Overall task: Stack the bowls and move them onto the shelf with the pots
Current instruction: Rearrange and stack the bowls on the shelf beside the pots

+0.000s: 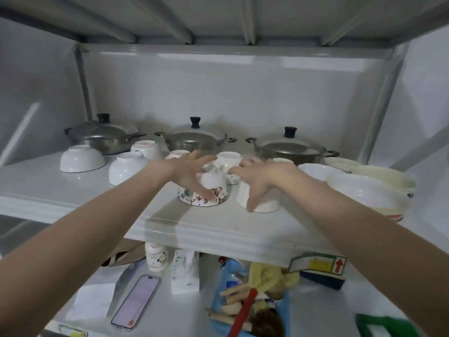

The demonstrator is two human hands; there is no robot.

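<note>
Three lidded pots line the back of the shelf. About ten upturned bowls sit before them. The left hand, fingers spread, rests on the floral bowl at frame center; the right hand, fingers spread, covers a plain white bowl just beside it.

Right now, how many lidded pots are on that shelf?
3, all along the back of the shelf: the left pot, the middle pot behind the hands, and the right pot. None seems hidden, though bowls cover their lower parts.
</note>
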